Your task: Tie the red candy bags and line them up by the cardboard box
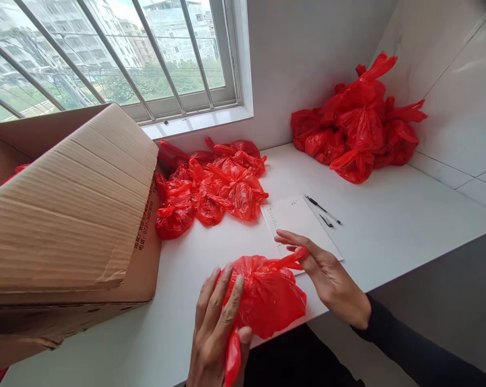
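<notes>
A tied red plastic bag [273, 301] sits at the table's front edge, its contents hidden. My left hand [214, 333] lies against the bag's left side with the fingers stretched over it. One loose bag end passes between the thumb and fingers of that hand. At the bag's upper right, my right hand [327, 269] has the other twisted end between its fingers, which are mostly straight. Partly under the bag is a white sheet of paper [299, 220] with writing on it. A black pen [321, 208] and its cap [326, 221] lie by the paper.
A large open cardboard box [73, 215] stands on the left of the white table [387, 215]. Several tied red bags [214, 185] lie beside it below the barred window [146, 54]. Another heap of red bags [359, 123] rests in the far right corner.
</notes>
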{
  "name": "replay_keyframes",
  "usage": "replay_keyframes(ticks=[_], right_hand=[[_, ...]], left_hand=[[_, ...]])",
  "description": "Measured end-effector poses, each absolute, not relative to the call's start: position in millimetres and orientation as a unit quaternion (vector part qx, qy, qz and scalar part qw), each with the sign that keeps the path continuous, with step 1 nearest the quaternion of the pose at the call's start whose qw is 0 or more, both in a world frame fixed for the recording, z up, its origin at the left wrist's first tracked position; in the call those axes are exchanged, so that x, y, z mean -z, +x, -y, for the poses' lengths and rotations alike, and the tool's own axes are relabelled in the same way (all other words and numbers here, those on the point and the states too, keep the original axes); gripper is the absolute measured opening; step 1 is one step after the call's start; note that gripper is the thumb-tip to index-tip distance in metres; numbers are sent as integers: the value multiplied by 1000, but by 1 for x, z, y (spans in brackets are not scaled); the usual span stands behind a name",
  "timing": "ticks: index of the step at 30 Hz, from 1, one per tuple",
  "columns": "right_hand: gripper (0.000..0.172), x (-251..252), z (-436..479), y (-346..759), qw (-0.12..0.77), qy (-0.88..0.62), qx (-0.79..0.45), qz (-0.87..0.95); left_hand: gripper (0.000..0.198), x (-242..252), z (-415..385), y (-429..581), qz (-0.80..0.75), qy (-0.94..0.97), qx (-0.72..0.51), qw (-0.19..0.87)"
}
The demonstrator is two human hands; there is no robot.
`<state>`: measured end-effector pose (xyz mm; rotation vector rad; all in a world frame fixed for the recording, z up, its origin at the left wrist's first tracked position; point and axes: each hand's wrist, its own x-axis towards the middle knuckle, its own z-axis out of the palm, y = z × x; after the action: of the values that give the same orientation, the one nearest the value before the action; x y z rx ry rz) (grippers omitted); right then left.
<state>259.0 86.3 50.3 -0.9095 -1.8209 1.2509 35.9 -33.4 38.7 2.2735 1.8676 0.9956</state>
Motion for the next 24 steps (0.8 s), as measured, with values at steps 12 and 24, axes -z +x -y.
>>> replay_keyframes(ticks=[12, 24], right_hand=[[60, 2, -66, 231, 220, -287, -218, 907], [72, 13, -65, 228, 156, -313, -203, 915]], left_hand=[[60, 12, 6, 47, -600, 776, -168, -95], [57, 18, -1, 47, -614, 770, -166, -47]])
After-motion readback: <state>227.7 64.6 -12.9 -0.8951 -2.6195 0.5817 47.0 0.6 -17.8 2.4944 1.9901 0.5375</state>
